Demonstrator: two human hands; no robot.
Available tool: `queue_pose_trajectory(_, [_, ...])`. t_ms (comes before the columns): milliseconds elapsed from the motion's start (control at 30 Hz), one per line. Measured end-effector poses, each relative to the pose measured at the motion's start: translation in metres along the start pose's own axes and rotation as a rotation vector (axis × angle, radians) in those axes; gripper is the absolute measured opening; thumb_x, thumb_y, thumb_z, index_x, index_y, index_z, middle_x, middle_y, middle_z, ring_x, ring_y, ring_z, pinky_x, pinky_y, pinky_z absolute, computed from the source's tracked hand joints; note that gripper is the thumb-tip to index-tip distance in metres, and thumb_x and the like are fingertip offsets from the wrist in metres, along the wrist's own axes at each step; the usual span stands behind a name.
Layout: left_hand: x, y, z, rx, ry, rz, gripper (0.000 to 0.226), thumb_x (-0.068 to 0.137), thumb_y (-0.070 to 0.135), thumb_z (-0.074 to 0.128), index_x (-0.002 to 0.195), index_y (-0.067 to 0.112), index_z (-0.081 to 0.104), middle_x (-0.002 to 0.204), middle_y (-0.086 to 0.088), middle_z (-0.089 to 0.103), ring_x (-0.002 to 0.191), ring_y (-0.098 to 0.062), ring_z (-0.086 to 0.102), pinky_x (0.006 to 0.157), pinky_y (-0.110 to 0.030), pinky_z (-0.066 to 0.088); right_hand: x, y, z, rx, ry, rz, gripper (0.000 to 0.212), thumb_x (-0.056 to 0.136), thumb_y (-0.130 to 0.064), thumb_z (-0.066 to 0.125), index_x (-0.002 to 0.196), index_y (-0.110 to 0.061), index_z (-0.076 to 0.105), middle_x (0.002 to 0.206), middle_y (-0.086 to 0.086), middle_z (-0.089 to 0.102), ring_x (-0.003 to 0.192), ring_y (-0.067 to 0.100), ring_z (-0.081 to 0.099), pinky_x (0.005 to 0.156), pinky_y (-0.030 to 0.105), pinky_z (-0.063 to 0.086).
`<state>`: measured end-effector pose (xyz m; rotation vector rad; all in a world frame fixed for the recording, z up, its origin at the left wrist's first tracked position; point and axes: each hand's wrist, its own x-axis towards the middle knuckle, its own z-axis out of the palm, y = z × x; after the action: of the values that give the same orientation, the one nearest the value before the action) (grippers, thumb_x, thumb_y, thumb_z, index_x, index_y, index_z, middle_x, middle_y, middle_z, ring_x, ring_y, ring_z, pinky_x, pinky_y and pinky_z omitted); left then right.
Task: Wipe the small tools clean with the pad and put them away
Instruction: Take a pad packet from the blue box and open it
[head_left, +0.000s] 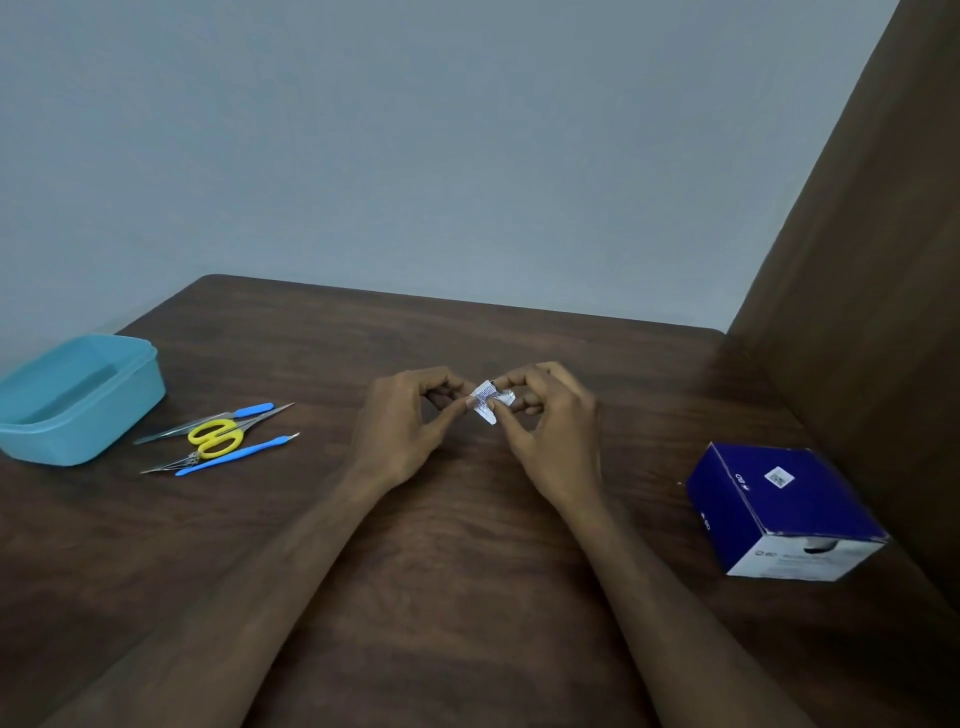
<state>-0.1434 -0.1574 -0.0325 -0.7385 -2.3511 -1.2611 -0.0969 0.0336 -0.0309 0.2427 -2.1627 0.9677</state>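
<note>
Setting: dark wood-grain table (467, 571) against a pale grey-blue wall, with a brown panel rising along the right side.
Grip: left hand (410, 426) and right hand (550, 431) meet over the middle of the table; each pinches one end of a small white sachet (488, 402) between thumb and forefinger, the other fingers curled.
Sachet: held between the two hands just above the table top, crumpled; its long axis runs roughly from upper left to lower right. Fine print shows on its face, too small to read. Whether it is torn open cannot be told.
Tools relative to grip: well to the left of the left hand, lying flat in a loose cluster on the table.
Tool axes: all lie on a shallow diagonal, near-left to far-right. Yellow-handled scissors (215, 439) lie in the middle, handles to the right, blades pointing lower left. Steel tweezers (171, 430) lie behind them. One blue-handled pick (239, 451) lies nearest the viewer, metal tip to the right; a second blue-handled tool (253, 410) lies at the far side.
Container: light blue plastic box (78, 400), lidless, just left of the tools at the table's edge.
Carton: dark blue cardboard box (779, 504), well right of the right hand, tilted against the brown panel; "BD" is printed on its side, a small white square label sits on its top face, and the white end panel's text is illegible.
</note>
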Motion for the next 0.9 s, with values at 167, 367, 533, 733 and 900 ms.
queue_pose_trajectory(167, [-0.001, 0.001, -0.002, 0.027, -0.004, 0.023, 0.008, 0.093, 0.028, 0.084, 0.098, 0.034, 0.083, 0.086, 0.023, 0.076, 0.083, -0.003, 0.072, 0.07, -0.014, 0.051, 0.001, 0.0, -0.001, 0.0, -0.006, 0.006, 0.015, 0.083, -0.014, 0.086, 0.094, -0.022, 0.08, 0.098, -0.01, 0.068, 0.071, 0.004, 0.07, 0.068, 0.03, 0.058])
queue_pose_trajectory(367, [0.0, 0.003, -0.002, -0.001, -0.015, 0.011, 0.003, 0.093, 0.032, 0.084, 0.096, 0.033, 0.083, 0.086, 0.021, 0.077, 0.083, -0.004, 0.072, 0.071, -0.013, 0.048, 0.002, -0.002, 0.001, 0.009, -0.004, 0.004, 0.013, 0.082, -0.018, 0.09, 0.088, -0.02, 0.078, 0.091, -0.009, 0.068, 0.07, 0.003, 0.068, 0.065, 0.019, 0.055])
queue_pose_trajectory(533, [0.002, 0.0, 0.0, -0.082, -0.04, -0.044, 0.007, 0.097, 0.033, 0.079, 0.103, 0.033, 0.082, 0.09, 0.018, 0.078, 0.085, -0.005, 0.072, 0.076, -0.02, 0.056, 0.001, 0.003, 0.009, 0.051, -0.037, 0.185, 0.023, 0.084, -0.034, 0.089, 0.08, -0.026, 0.068, 0.076, -0.01, 0.07, 0.061, 0.004, 0.065, 0.058, 0.023, 0.047])
queue_pose_trajectory(733, [0.005, 0.0, 0.003, -0.165, -0.064, -0.07, 0.01, 0.099, 0.032, 0.078, 0.107, 0.028, 0.081, 0.085, 0.017, 0.08, 0.084, -0.003, 0.075, 0.077, -0.023, 0.058, 0.003, 0.01, 0.015, 0.273, -0.11, 0.378, 0.035, 0.077, -0.065, 0.08, 0.082, -0.033, 0.066, 0.075, 0.001, 0.075, 0.07, 0.042, 0.068, 0.065, 0.055, 0.058])
queue_pose_trajectory(900, [0.006, -0.003, 0.003, -0.198, -0.027, -0.093, 0.006, 0.098, 0.029, 0.079, 0.1, 0.024, 0.082, 0.085, 0.014, 0.08, 0.081, -0.007, 0.076, 0.077, -0.03, 0.061, 0.003, 0.009, 0.012, 0.305, -0.093, 0.369, 0.028, 0.081, -0.055, 0.085, 0.091, -0.031, 0.073, 0.082, -0.005, 0.079, 0.073, 0.032, 0.076, 0.072, 0.059, 0.062])
